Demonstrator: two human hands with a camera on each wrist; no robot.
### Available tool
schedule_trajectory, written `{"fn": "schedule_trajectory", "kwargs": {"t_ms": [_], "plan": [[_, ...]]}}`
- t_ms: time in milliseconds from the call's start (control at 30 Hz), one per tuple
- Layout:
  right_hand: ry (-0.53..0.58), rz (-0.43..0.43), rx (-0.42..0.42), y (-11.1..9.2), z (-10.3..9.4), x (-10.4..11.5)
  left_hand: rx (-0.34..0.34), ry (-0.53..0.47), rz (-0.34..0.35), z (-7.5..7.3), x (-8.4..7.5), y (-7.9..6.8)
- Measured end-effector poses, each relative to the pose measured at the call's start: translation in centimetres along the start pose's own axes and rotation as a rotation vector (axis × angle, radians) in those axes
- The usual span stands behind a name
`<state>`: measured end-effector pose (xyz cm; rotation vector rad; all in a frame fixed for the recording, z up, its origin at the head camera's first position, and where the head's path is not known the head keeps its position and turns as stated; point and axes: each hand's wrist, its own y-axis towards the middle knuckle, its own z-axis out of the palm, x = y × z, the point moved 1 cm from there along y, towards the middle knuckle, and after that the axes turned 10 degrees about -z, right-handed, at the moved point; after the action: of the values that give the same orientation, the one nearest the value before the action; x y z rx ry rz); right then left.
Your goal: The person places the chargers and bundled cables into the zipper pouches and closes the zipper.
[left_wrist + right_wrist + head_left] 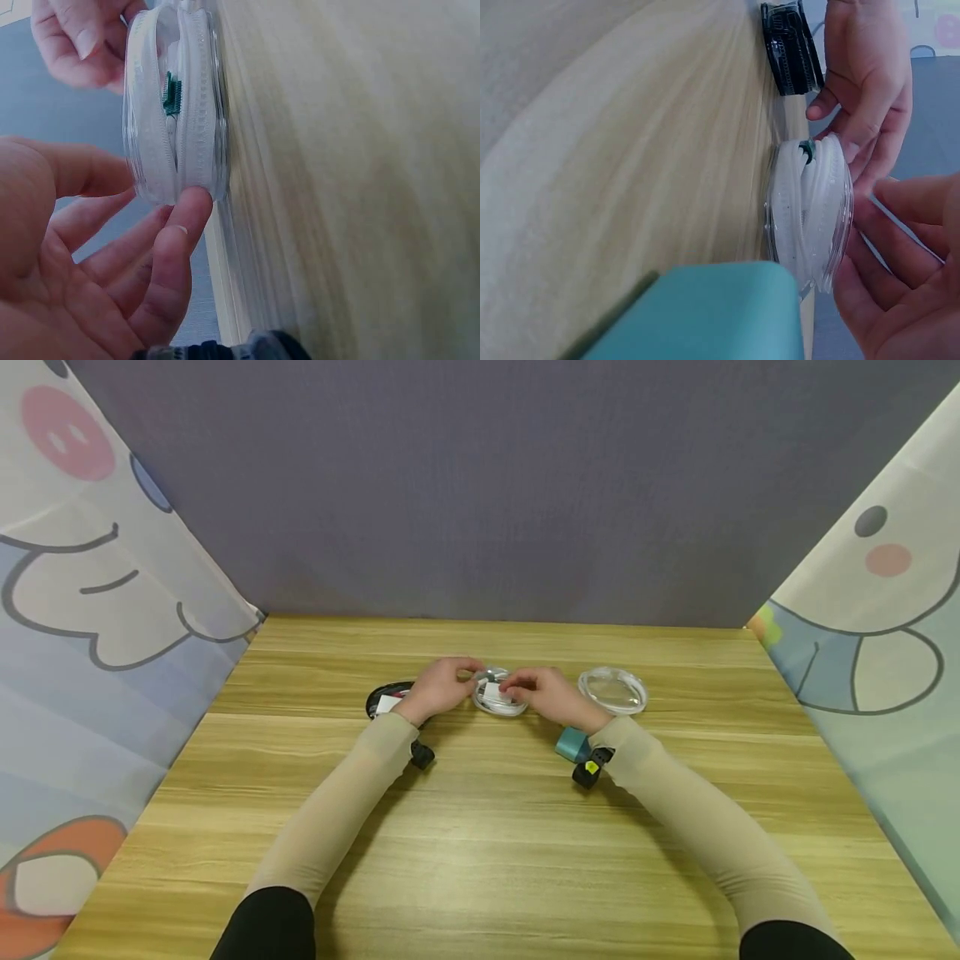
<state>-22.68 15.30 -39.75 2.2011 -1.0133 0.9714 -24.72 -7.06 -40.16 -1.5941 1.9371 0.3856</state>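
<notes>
A round clear pouch with a white zipper (500, 703) and a dark green zip pull (172, 94) lies flat on the table between both hands. My left hand (444, 683) holds its left edge; in the left wrist view the thumb is at the upper face and lower fingers touch the zipper side. From the right, my right hand (553, 693) reaches over the pouch, loosely bent fingers touching its upper face in the right wrist view. A white label-like piece (492, 691) shows inside; the rest of the contents is unclear.
A black round pouch (375, 700) lies by the left wrist, partly hidden. Another clear round pouch (613, 691) lies beyond the right wrist. A teal block-like object (572, 744) stands beside the right wrist. A grey panel (495, 493) rises behind the wooden table (480, 860).
</notes>
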Motion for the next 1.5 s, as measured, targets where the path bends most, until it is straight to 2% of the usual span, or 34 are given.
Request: {"fn": "schedule_trajectory", "kwargs": {"t_ms": [133,267,500,667,833,1067,1233,1400,1500], "plan": [[0.095,0.012,-0.059,-0.3,-0.6,-0.1,0.009,0.003,0.01,0.0,0.0,-0.1],[0.139,0.013,-0.096,-0.7,-1.1,0.1,0.031,0.014,0.033,-0.1,-0.1,-0.5],[0.099,-0.005,-0.122,-1.5,-2.0,0.0,0.075,0.05,0.06,0.0,-0.2,-1.3],[0.146,-0.012,-0.137,-2.4,-2.4,0.3,0.097,0.043,0.067,0.1,-0.5,-2.0],[0.176,-0.01,-0.14,-3.6,-2.5,0.3,0.12,0.063,0.118,0.2,-0.3,-2.4],[0.167,0.042,-0.119,-5.3,-2.1,0.6,0.136,0.122,0.203,0.0,0.0,-3.5],[0.14,0.031,-0.121,-6.1,-1.4,0.8,0.176,0.118,0.221,-0.2,0.1,-4.5],[0.158,0.027,-0.121,-6.7,-0.3,1.3,0.209,0.099,0.233,-0.4,0.5,-5.5],[0.159,0.006,-0.121,-7.0,0.4,1.6,0.216,0.101,0.265,-0.6,0.9,-6.0]]}}
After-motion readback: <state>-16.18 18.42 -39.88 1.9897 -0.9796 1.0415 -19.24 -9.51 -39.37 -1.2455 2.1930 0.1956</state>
